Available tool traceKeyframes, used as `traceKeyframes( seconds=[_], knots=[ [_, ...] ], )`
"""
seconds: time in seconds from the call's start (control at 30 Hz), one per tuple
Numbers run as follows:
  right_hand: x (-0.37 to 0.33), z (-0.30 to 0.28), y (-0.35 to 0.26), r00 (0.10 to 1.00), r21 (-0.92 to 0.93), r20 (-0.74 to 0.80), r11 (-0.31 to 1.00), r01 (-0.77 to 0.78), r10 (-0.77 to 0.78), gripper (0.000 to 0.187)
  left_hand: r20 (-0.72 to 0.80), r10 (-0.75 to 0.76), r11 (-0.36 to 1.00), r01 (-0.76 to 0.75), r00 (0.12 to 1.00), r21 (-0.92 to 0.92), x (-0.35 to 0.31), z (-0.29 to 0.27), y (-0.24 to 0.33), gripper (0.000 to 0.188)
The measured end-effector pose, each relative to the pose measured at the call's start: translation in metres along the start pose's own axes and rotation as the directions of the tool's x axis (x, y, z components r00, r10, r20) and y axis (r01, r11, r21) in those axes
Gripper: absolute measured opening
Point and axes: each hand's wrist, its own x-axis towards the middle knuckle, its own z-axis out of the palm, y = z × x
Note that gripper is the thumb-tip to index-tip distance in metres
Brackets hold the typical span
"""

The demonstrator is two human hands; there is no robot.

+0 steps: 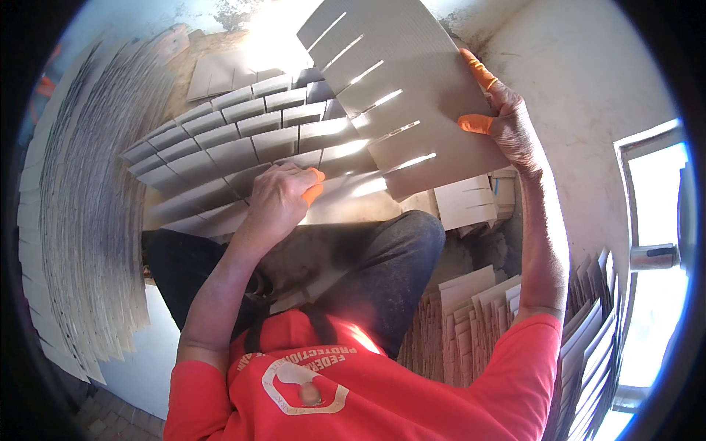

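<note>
Up at the right, my right hand [507, 121] grips the edge of a large slotted cardboard sheet [412, 95], with orange covers on its thumb and a finger. The sheet is tilted, and light shines through its row of parallel slits. Below and left of it stands a cardboard divider grid [235, 132] of interlocked strips forming several cells. My left hand [279, 195] is closed at the grid's near right side, an orange cover showing on one digit. What its fingers pinch is hidden. The sheet's lower left edge is close to the grid's right side.
A tall stack of cardboard sheets [95, 191] fills the left. Slotted pieces [213, 73] lie behind the grid, others [465, 200] beyond my knee. More upright cardboard [471, 316] stands at lower right, near a wall [581, 95] and a bright window [658, 198].
</note>
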Motion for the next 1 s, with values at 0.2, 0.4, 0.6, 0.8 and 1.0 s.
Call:
traceKeyframes(
  seconds=[0.2,0.4,0.6,0.8,1.0],
  knots=[
    [0.001,0.004,0.003,1.000,0.009,-0.015,1.000,0.004,-0.003,0.091,0.050,-0.074,0.996,0.076,0.996,-0.037,-0.001,-0.002,0.003,0.017],
    [0.004,0.011,0.008,1.000,0.004,0.031,1.000,0.004,-0.004,0.089,0.042,-0.069,0.995,0.071,0.997,-0.067,0.000,-0.001,0.001,0.018],
    [0.010,0.009,-0.001,0.998,-0.053,0.042,0.998,0.042,-0.040,0.090,0.077,-0.098,0.994,0.102,0.992,-0.041,0.002,-0.004,0.001,0.017],
    [0.011,0.017,0.004,0.997,-0.029,0.066,0.999,0.035,-0.033,0.091,0.051,-0.082,0.995,0.084,0.995,-0.050,0.003,-0.001,-0.001,0.016],
    [0.011,0.017,0.003,0.996,-0.010,0.091,1.000,-0.019,0.019,0.093,0.043,-0.074,0.995,0.077,0.996,-0.057,0.002,0.001,-0.002,0.016]
  ],
)
